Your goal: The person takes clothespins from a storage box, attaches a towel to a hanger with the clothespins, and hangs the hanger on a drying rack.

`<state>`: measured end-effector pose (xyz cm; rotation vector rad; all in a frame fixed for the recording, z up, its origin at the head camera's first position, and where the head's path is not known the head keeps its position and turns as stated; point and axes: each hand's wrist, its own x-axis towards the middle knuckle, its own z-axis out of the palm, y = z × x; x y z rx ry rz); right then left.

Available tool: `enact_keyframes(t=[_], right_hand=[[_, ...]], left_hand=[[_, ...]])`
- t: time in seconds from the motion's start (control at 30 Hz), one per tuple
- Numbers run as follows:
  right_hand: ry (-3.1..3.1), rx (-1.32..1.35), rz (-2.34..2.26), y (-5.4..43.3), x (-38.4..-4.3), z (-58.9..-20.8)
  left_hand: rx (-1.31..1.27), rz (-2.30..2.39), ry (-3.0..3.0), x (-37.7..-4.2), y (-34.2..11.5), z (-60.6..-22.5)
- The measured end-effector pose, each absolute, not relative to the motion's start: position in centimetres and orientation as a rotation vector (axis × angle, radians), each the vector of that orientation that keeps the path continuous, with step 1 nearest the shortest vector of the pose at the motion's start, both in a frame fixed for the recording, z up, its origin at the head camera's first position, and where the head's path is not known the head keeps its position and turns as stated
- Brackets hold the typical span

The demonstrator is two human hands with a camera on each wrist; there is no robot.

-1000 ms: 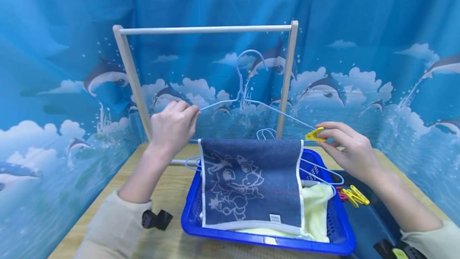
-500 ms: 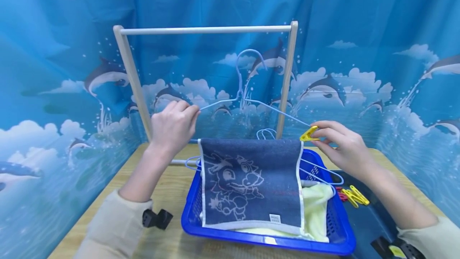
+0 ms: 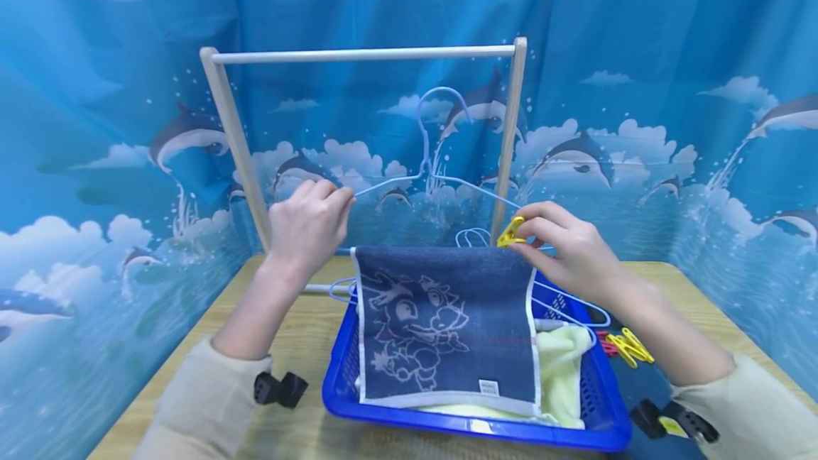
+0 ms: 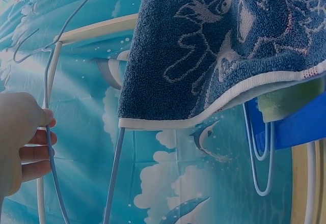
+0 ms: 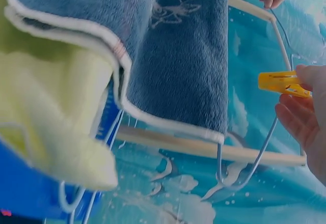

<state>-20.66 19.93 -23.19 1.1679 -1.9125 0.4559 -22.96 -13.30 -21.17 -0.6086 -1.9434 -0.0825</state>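
My left hand (image 3: 308, 224) grips the left shoulder of a light blue wire hanger (image 3: 424, 135), hook upward. Folded over its bottom bar is a dark blue towel (image 3: 447, 325) with a pale cartoon outline and white edging. Between right thumb and fingers I pinch a yellow clothespin (image 3: 509, 233), seen side-on in the right wrist view. My right hand (image 3: 565, 243) is at the towel's upper right edge. In the right wrist view the clothespin (image 5: 279, 83) is apart from the towel (image 5: 178, 66). The left wrist view shows fingers (image 4: 36, 155) around the hanger wire.
Beneath the towel stands a blue basket (image 3: 339, 396) with a pale yellow towel (image 3: 562, 368) and more hangers (image 3: 575, 297). Behind is a rack (image 3: 364, 55) with wooden posts. Yellow clothespins (image 3: 629, 348) and red ones (image 3: 607, 343) lie in a dark tray (image 3: 639, 382) at right.
My right hand has moved left with the yellow clothespin, from beyond the hanger's right end to just above the towel's top right edge. The left hand, hanger and towel have barely moved.
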Motion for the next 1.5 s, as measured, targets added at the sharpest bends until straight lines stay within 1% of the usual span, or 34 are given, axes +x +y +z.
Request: enact_keyframes(t=[0.8, 1.13, 1.5], right_hand=[[-1.959, 1.251, 0.430, 15.9, -21.5, -22.7], [-2.067, 1.190, 0.557, 14.0, -21.2, -22.6], [-2.110, 1.164, 0.751, 12.1, -21.6, -23.0]], left_hand=[[-0.619, -0.090, -1.948, -22.7, -12.8, -21.2], [-0.632, -0.090, -1.927, -22.9, -12.7, -21.3], [-0.630, -0.088, -1.939, -22.9, -12.7, -21.3]])
